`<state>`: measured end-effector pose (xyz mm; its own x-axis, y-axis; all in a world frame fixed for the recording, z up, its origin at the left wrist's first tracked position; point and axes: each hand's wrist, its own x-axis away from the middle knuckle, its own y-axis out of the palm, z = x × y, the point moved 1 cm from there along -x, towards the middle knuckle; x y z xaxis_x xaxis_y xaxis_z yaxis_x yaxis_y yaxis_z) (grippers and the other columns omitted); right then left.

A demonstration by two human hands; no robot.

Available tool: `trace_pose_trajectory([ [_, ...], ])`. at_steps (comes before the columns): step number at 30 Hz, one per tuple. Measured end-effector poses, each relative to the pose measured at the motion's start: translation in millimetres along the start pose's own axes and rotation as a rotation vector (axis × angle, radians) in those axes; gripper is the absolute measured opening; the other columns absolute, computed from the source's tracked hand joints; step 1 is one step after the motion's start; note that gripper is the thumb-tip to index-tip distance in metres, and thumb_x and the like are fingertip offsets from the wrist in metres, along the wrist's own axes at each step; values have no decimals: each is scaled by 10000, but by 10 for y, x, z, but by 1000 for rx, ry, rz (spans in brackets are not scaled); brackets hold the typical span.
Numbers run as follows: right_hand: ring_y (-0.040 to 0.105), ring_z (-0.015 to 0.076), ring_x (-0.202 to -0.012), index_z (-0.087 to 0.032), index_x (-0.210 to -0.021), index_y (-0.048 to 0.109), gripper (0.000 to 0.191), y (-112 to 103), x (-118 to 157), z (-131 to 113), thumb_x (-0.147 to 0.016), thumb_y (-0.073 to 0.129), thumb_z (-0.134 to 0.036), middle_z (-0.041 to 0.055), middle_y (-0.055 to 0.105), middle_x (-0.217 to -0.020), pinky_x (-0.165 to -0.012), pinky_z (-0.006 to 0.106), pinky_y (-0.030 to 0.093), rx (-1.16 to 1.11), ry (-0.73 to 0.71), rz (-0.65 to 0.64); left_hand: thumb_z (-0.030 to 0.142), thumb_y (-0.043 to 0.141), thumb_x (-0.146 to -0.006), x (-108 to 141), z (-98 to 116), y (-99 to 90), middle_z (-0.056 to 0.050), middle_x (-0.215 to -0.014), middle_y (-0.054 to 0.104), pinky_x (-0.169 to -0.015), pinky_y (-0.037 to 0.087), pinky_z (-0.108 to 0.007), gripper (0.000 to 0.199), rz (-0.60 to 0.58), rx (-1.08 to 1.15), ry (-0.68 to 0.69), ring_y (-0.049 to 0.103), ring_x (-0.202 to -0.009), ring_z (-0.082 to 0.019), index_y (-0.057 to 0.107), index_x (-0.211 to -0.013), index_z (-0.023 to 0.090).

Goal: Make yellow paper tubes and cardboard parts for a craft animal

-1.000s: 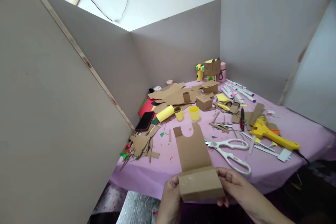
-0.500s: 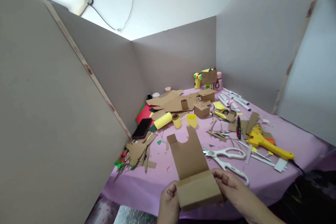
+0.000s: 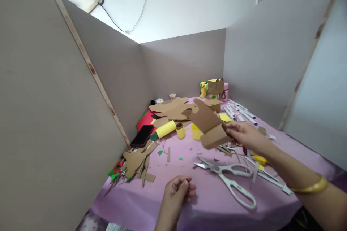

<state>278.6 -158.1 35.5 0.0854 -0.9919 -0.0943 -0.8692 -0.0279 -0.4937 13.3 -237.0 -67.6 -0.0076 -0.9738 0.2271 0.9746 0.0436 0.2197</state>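
A: In the head view, where is the box (image 3: 215, 136)?

B: It is beyond the scissors (image 3: 216, 169), and it seems to be raised above the table (image 3: 176, 168). The right hand (image 3: 241, 134) grips it at its right end, with the thumb and fingers closed on the cardboard.

A: So from this hand, which way does the box lie?

B: To the left of the hand, touching it. The long side of the body goes across, from the fingers toward the left and a little toward the scissors. The flap (image 3: 206, 117) is open and points the other way, leftward and farther from the scissors.

A: And the left hand (image 3: 179, 192)?

B: It is on the near side of the scissors, left of the handles. It is well apart from the box, which lies farther away and to its right. Its fingers are curled, the thumb close to the forefinger. A small red spot shows there, but whether it holds something I cannot tell.

A: What is beside the box?

B: A yellow ring (image 3: 196, 133), partly hidden behind it, also beyond the scissors. Clearly, the right hand is the nearer one.
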Motion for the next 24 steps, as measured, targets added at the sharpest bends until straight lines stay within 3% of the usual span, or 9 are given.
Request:
trace_pose_trajectory([
  [2, 554, 112, -502, -151, -803, 603, 172, -192, -274, 2, -880, 491, -257, -24, 591, -590, -482, 229, 435, 141, 39, 31, 496, 773, -543, -46, -26, 16, -56, -605, 699, -478, 388, -213, 446, -6, 9, 19, 611, -516, -131, 667, -747, 114],
  [5, 624, 139, -678, -144, -942, 614, 201, -300, -566, 46, -901, 530, -321, 11, 653, -851, -616, 297, 519, 325, 94, 43, 503, 775, -538, -84, -72, 21, -50, -587, 690, -460, 375, -198, 454, -12, 18, 29, 607, -499, -121, 660, -735, 109],
  [9, 632, 191, -884, -163, -1099, 576, 243, -226, -734, 82, -899, 546, -297, 57, 622, -1092, -750, 381, 533, 467, 139, 28, 512, 775, -532, -88, -98, -7, -35, -576, 679, -457, 371, -188, 455, -11, 29, 22, 602, -493, -107, 659, -721, 115],
  [24, 620, 208, -936, -167, -1145, 552, 278, 88, -1103, 105, -894, 554, -288, 71, 598, -1149, -782, 407, 525, 663, 165, -47, 557, 762, -513, -80, -160, -55, -22, -577, 674, -480, 359, -212, 485, -62, 80, -19, 581, -493, -101, 652, -710, 128],
])
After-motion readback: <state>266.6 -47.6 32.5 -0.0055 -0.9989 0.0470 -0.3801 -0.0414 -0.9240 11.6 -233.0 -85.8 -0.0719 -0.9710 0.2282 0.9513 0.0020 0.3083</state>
